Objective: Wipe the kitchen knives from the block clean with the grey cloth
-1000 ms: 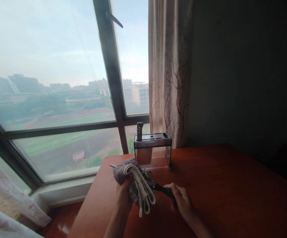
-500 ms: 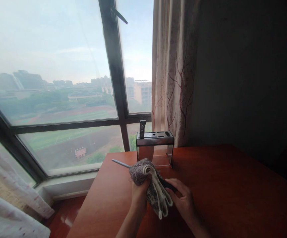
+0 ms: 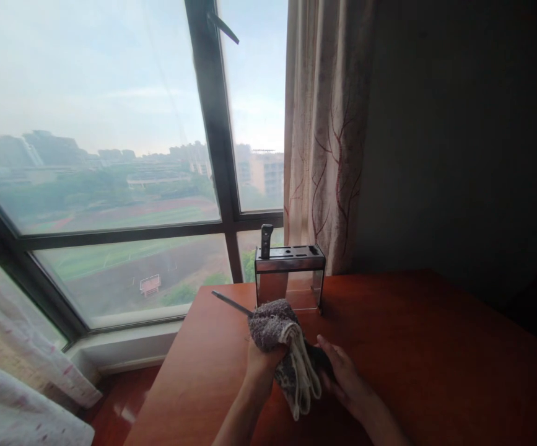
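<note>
My left hand point(image 3: 264, 365) is closed around a folded grey and cream towel point(image 3: 272, 322), which is wrapped about a thin grey rod that looks like a sharpening steel point(image 3: 231, 301). The rod's tip sticks out of the towel at the upper left, and its middle is hidden by the cloth. On the right side, my right hand point(image 3: 345, 375) grips the dark handle, its thumb lying along the top. The towel's loose folds hang down between my two hands. Just beyond them a knife block point(image 3: 290, 263) with clear sides stands on the table, a single black-handled knife point(image 3: 266, 241) upright in it.
The reddish-brown wooden table point(image 3: 412, 347) runs beneath my hands. Behind it are a tall window point(image 3: 212, 124) and a patterned curtain point(image 3: 328, 124). A pale curtain point(image 3: 26, 396) hangs at the lower left, and a dark wall stands at the right.
The towel and my left hand have shifted a little to the right along the rod. My right hand has turned slightly and moved right and down, its thumb now straighter.
</note>
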`<state>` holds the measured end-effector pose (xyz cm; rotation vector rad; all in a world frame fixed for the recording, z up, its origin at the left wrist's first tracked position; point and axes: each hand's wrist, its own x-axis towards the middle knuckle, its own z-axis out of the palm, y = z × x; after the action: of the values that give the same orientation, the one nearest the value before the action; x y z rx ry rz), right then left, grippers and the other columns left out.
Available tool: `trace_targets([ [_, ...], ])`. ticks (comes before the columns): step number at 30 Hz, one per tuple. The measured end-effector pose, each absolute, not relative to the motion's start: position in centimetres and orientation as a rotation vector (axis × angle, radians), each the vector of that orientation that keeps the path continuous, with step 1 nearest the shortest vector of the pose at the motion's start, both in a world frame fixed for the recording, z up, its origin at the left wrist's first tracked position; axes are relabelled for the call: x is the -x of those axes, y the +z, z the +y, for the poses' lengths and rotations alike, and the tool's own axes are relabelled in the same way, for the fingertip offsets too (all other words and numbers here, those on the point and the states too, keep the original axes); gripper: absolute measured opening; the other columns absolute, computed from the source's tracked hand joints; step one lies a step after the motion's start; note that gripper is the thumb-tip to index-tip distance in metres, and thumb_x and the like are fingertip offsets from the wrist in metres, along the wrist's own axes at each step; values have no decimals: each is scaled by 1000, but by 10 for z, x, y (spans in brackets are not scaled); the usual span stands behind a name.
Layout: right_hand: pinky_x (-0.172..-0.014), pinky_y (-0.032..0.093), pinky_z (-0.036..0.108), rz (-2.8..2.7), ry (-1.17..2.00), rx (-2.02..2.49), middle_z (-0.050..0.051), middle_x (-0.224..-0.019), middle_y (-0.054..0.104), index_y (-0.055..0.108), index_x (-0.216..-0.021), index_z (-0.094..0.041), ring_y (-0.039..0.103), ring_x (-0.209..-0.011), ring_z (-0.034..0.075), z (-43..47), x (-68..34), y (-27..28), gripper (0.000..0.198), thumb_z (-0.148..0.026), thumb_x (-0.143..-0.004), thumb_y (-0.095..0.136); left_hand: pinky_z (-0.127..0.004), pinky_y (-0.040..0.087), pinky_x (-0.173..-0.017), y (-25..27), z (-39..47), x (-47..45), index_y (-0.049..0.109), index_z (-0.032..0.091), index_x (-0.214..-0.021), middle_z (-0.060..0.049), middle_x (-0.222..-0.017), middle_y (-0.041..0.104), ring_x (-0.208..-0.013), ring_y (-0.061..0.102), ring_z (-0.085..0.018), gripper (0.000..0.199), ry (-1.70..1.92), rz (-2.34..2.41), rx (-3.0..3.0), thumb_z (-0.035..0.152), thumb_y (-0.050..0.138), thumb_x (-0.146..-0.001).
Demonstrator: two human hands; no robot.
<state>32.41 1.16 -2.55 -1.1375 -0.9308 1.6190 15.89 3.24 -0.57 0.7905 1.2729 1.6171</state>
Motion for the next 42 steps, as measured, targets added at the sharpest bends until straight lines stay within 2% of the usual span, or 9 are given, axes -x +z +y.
trace_targets([
  [4,-29,19,15,-973,1550,1102,-7,-39,44,66,-77,-17,32,-30,5,10,-322,-27,53,-69,-79,55,-39,57,-69,0,35,-154,74,13,-80,-13,-83,76,-80,70,-34,49,1571,1306,-836,34,85,-37],
  [6,-32,30,18,-1145,1355,1091,-2,-46,56,71,-84,-17,44,-36,9,10,-323,-27,51,-65,-82,53,-38,57,-69,3,35,-153,74,13,-87,-13,-86,76,-81,71,-33,53,1587,1326,-819,37,86,-42],
  [8,-51,49,25,-1354,1113,1052,5,-69,70,74,-92,-20,63,-58,17,10,-325,-25,42,-57,-84,57,-38,56,-70,6,32,-153,73,12,-93,-14,-89,76,-82,71,-32,55,1605,1326,-790,39,86,-47],
  [11,-77,52,31,-1611,813,965,7,-94,72,73,-107,-27,66,-88,23,11,-329,-23,28,-42,-85,65,-37,56,-70,12,26,-153,72,10,-94,-14,-89,76,-81,71,-31,52,1603,1284,-742,41,84,-53],
  [21,-67,51,25,-1733,514,860,4,-89,62,68,-114,-30,63,-79,18,8,-333,-21,28,-24,-88,61,-29,55,-59,16,32,-131,70,11,-88,-6,-74,74,-65,70,-23,37,1678,1110,-504,32,83,-60],
  [28,-68,50,27,-1658,672,954,4,-88,67,71,-107,-27,64,-79,20,6,-347,-11,23,-35,-87,61,-29,56,-58,22,43,-104,70,11,-87,-5,-74,73,-63,69,-21,33,1828,1110,-382,26,81,-59],
  [31,-55,47,25,-1513,802,1035,3,-69,66,72,-98,-22,61,-57,16,7,-349,-13,29,-44,-89,55,-28,56,-57,26,45,-95,70,12,-84,-4,-74,72,-62,69,-19,29,1919,1137,-316,22,81,-58],
  [35,-37,31,21,-1373,1042,1072,-2,-44,52,71,-86,-16,46,-35,11,8,-344,-18,48,-56,-90,45,-27,57,-60,33,44,-88,69,12,-85,-2,-75,72,-62,68,-17,26,2023,1092,-244,18,79,-61],
  [42,-33,25,19,-1317,1278,1045,-5,-41,46,68,-85,-15,37,-32,8,7,-334,-21,53,-62,-88,45,-32,56,-81,37,44,-83,70,15,-95,-4,-82,75,-74,70,-18,21,1980,677,-153,27,62,-80],
])
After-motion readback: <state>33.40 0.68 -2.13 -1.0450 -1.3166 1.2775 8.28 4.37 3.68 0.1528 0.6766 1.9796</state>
